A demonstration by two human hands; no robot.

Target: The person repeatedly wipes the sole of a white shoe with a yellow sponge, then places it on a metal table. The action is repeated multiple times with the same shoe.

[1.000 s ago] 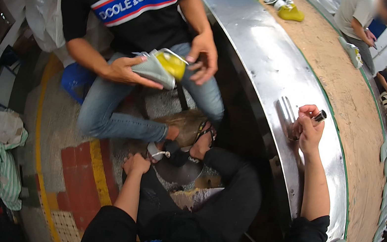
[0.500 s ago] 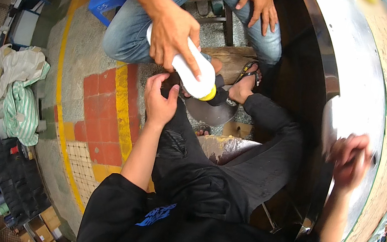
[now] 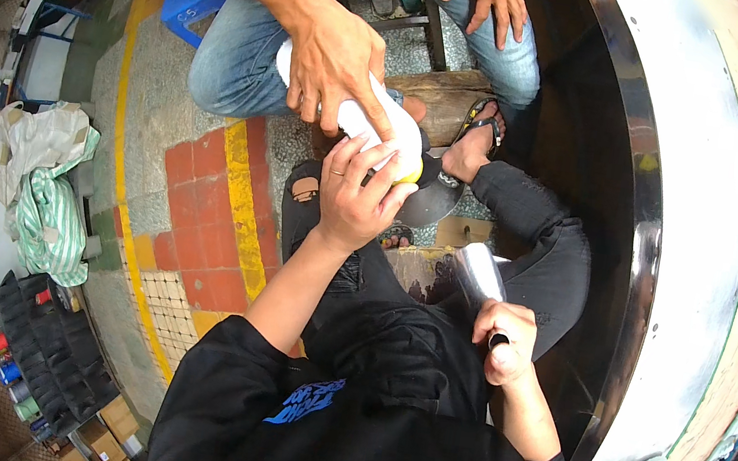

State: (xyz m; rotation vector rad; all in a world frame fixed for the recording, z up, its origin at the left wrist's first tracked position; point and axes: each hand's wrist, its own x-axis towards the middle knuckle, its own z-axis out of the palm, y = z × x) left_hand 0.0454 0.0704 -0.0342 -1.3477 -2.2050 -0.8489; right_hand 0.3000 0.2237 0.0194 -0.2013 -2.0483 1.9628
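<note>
While our left hand (image 3: 357, 193) curls loosely round the yellow toe end of a white shoe (image 3: 359, 121), a co-worker's hand (image 3: 337, 62) grips the same shoe from above, fingers wrapped over its middle. Shoe sits btwn our knees and the co-worker's, above the tiled floor (image 3: 202, 196). Its long axis runs diagonally, upper left to lower right, yellow tip pointing down-right twd us. Our right hand (image 3: 505, 339) is closed in a fist round a small dark tool, w/ a silvery strip (image 3: 478, 278) sticking up from it. Re containers: a striped bag (image 3: 56, 217) lies at left, contents not visible; cardboard boxes (image 3: 108, 444) sit bottom left, insides hidden.
</note>
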